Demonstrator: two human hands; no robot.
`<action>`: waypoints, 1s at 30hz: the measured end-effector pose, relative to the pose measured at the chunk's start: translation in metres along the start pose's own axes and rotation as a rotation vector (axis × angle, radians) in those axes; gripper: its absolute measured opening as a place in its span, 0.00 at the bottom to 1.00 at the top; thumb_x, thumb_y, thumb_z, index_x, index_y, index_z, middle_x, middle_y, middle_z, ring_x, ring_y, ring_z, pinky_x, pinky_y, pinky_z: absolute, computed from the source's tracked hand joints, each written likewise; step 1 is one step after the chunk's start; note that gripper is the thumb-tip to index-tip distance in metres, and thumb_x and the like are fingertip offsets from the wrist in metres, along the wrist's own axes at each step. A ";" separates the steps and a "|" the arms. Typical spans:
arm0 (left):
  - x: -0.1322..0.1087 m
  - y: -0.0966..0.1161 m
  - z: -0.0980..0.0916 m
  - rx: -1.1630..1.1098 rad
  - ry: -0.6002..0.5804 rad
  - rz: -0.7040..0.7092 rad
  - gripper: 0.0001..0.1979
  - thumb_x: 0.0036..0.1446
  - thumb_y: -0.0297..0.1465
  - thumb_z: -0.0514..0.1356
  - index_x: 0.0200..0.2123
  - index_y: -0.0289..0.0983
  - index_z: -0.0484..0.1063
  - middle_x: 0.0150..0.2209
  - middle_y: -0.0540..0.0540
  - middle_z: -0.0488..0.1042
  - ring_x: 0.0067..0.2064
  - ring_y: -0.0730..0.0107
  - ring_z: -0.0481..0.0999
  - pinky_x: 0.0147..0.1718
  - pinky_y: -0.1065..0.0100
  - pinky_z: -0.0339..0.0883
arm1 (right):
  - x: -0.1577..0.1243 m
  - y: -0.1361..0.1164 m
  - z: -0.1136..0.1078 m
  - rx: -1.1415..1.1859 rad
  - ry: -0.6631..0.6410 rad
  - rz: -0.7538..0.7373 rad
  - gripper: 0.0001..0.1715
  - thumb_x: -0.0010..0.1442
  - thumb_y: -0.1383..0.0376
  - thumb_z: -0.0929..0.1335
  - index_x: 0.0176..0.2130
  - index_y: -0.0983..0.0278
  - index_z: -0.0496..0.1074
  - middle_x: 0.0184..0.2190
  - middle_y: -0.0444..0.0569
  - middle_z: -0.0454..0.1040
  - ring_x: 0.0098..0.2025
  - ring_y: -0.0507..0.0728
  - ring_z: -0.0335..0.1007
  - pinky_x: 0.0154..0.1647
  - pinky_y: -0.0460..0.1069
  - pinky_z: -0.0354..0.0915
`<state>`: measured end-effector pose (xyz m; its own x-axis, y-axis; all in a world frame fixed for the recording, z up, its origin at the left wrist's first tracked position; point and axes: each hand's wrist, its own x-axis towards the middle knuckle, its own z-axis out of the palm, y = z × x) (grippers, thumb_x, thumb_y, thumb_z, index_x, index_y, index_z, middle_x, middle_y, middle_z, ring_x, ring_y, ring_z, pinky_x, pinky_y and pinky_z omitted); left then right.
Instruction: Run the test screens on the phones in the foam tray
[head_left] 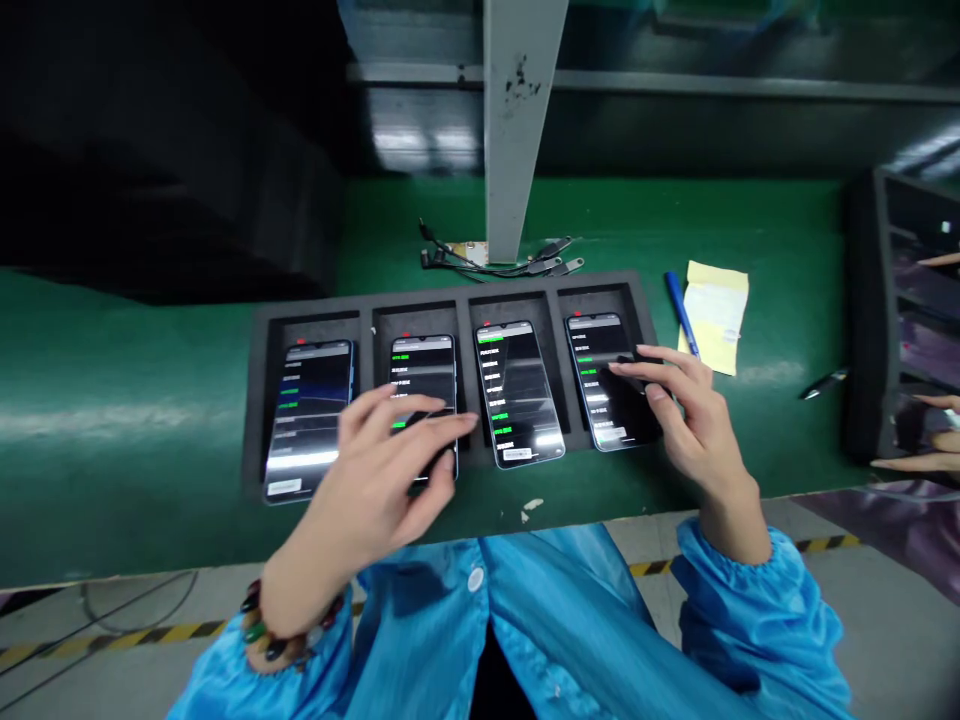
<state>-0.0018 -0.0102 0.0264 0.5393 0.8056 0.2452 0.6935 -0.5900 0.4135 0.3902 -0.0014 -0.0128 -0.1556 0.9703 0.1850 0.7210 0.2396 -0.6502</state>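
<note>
Several lit smartphones lie in a row, each in its own slot of a black foam tray [450,294]. Over the second smartphone [424,352] from the left is my left hand [390,465], fingers spread, hiding much of its screen. The index fingertip reaches toward the third smartphone [517,390]. My right hand [686,400] hovers at the right edge of the rightmost smartphone [596,380], a fingertip at or just over its screen; contact is unclear. It holds nothing. The leftmost smartphone [307,420] sits left of my left hand. Green and white text lines show on the screens.
Black cables [495,266] lie behind the tray by a grey post [517,130]. A blue pen [682,312] rests on yellow paper [716,310], with a black pen [823,384] nearby. Another person's hand [930,440] is beside a second foam tray [870,300] at right. Dark stacked material [165,160] stands left.
</note>
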 end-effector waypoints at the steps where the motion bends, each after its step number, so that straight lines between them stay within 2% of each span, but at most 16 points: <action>1: 0.005 0.005 0.006 -0.025 -0.039 0.026 0.20 0.70 0.24 0.61 0.62 0.42 0.75 0.52 0.47 0.86 0.61 0.55 0.81 0.74 0.45 0.57 | -0.001 0.000 0.000 -0.004 0.003 0.007 0.21 0.81 0.59 0.63 0.62 0.51 0.82 0.63 0.52 0.82 0.72 0.71 0.72 0.73 0.72 0.62; 6: 0.026 0.015 0.024 -0.015 -0.146 -0.010 0.22 0.71 0.23 0.56 0.65 0.38 0.75 0.53 0.42 0.86 0.65 0.52 0.78 0.76 0.43 0.56 | -0.004 -0.001 -0.002 -0.011 0.011 0.031 0.21 0.81 0.59 0.63 0.61 0.50 0.82 0.65 0.51 0.81 0.73 0.70 0.71 0.74 0.72 0.61; 11: 0.033 0.011 0.027 -0.014 -0.182 -0.094 0.28 0.70 0.23 0.55 0.70 0.38 0.72 0.50 0.43 0.87 0.69 0.47 0.75 0.78 0.36 0.55 | -0.003 0.001 -0.002 -0.007 -0.002 0.026 0.21 0.81 0.59 0.63 0.63 0.50 0.81 0.65 0.51 0.80 0.74 0.68 0.70 0.75 0.71 0.60; 16: 0.032 0.010 0.023 -0.003 -0.168 -0.100 0.27 0.73 0.24 0.53 0.71 0.35 0.70 0.53 0.41 0.86 0.70 0.50 0.74 0.79 0.40 0.51 | -0.002 0.003 -0.003 -0.038 -0.028 0.012 0.21 0.81 0.60 0.63 0.62 0.50 0.81 0.65 0.51 0.80 0.73 0.69 0.70 0.74 0.70 0.60; 20: 0.015 -0.006 0.003 0.051 0.007 -0.179 0.25 0.73 0.24 0.53 0.69 0.38 0.73 0.58 0.39 0.82 0.67 0.52 0.76 0.78 0.42 0.52 | 0.003 -0.019 0.002 -0.097 -0.035 -0.038 0.21 0.80 0.61 0.63 0.62 0.51 0.80 0.63 0.52 0.81 0.73 0.71 0.70 0.73 0.72 0.58; 23: -0.007 -0.022 -0.017 0.092 0.140 -0.291 0.23 0.74 0.26 0.54 0.67 0.40 0.76 0.59 0.38 0.81 0.65 0.50 0.77 0.77 0.39 0.53 | 0.009 -0.045 0.013 -0.075 -0.153 -0.145 0.23 0.79 0.64 0.62 0.65 0.51 0.78 0.63 0.52 0.82 0.74 0.70 0.69 0.72 0.71 0.59; 26: -0.031 -0.035 -0.031 0.123 0.203 -0.414 0.21 0.76 0.29 0.54 0.66 0.45 0.76 0.60 0.41 0.81 0.65 0.49 0.78 0.78 0.35 0.52 | 0.015 -0.065 0.026 -0.048 -0.275 -0.217 0.24 0.79 0.66 0.62 0.66 0.52 0.77 0.64 0.52 0.82 0.75 0.69 0.68 0.73 0.71 0.59; 30: -0.062 -0.049 -0.042 0.147 0.273 -0.534 0.19 0.77 0.30 0.54 0.64 0.47 0.76 0.60 0.43 0.82 0.64 0.52 0.78 0.79 0.34 0.52 | 0.021 -0.084 0.042 -0.030 -0.299 -0.252 0.26 0.78 0.67 0.63 0.68 0.51 0.75 0.64 0.49 0.83 0.77 0.68 0.67 0.75 0.72 0.56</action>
<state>-0.0894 -0.0293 0.0282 -0.0292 0.9649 0.2609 0.9031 -0.0864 0.4206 0.2980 -0.0001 0.0142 -0.5170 0.8487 0.1109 0.6534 0.4751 -0.5894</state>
